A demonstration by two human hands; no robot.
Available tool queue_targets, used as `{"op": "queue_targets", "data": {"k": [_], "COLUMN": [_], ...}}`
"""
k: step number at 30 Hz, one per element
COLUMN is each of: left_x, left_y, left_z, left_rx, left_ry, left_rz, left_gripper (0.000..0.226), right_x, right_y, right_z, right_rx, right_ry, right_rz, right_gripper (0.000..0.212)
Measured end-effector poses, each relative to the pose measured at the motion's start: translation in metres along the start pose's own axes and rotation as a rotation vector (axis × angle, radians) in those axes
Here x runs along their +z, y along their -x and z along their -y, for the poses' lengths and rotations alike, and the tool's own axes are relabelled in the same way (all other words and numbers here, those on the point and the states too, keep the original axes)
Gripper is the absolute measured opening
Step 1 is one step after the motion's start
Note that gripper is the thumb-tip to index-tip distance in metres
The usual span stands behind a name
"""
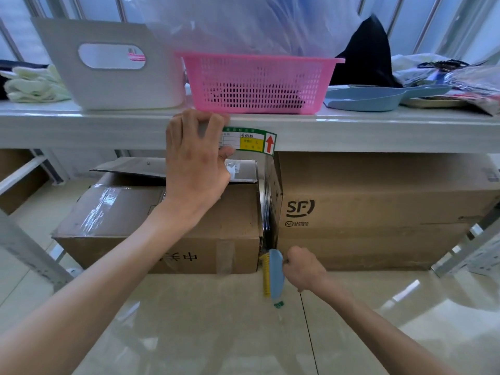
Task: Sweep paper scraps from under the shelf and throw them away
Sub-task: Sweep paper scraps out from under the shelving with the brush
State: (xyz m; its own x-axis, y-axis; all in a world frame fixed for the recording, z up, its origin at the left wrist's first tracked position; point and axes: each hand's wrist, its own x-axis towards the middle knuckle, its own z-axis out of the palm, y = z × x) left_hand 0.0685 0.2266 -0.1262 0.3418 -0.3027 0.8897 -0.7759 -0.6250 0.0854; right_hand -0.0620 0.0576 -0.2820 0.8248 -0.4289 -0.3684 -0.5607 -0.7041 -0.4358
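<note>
- In the head view, we saw the left hand (197, 155) gripping the front edge of the white shelf (378, 131), fingers curled over the top and thumb on the green label (249, 140). We judged it was bracing the crouched body.
- The right hand (303, 269) was low at the floor with its fingers wrapped round the handle of the blue hand brush (273, 274), though the handle itself was mostly hidden.
- The brush stood on edge, its yellow bristles facing left at the mouth of the narrow gap (269, 212) between the taped cardboard box (162, 226) and the SF Express box (378, 207). We took this as raking debris out from under the shelf.
- One small green scrap (278, 304) lay on the tiled floor (216, 334) just below the brush; we saw no others.
- The blue dustpan (378, 97) sat on the shelf beside the pink basket (259, 85), not yet in use.
</note>
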Motion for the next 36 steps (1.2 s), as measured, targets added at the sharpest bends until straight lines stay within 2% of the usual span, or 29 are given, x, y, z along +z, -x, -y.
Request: {"op": "queue_targets", "data": {"k": [4,9,14,18,22,28,32,36], "left_x": [-0.004,-0.009,-0.002,0.017,0.034,0.048,0.052,0.052], "left_y": [-0.001,-0.004,-0.014,-0.026,-0.029,-0.026,-0.023,-0.023], "left_z": [-0.007,-0.018,-0.052,-0.070,-0.070,-0.073,-0.080,-0.080], "left_rx": [-0.026,-0.034,0.267,0.393,0.388,0.302,0.246,0.241], "left_ry": [0.031,0.075,0.158,0.192,0.214,0.308,0.336,0.349], "left_rz": [0.029,0.084,0.178,0.216,0.168,0.073,0.032,0.034], "left_gripper": [0.042,0.048,0.056,0.060,0.050,0.041,0.041,0.039], "right_x": [0.000,0.009,0.009,0.005,0.011,0.014,0.017,0.028], "right_y": [0.006,0.004,0.006,0.005,0.015,0.020,0.007,-0.019], "right_z": [0.018,0.032,0.044,0.048,0.052,0.049,0.045,0.033], "right_rx": [0.008,-0.023,-0.051,-0.070,-0.083,-0.058,-0.079,-0.068], "right_ry": [0.093,0.091,0.121,0.177,0.285,0.216,0.209,0.256], "right_rz": [-0.012,-0.052,-0.130,-0.151,-0.152,-0.228,-0.208,-0.241], "right_gripper": [0.010,0.005,0.009,0.011,0.016,0.016,0.012,0.024]}}
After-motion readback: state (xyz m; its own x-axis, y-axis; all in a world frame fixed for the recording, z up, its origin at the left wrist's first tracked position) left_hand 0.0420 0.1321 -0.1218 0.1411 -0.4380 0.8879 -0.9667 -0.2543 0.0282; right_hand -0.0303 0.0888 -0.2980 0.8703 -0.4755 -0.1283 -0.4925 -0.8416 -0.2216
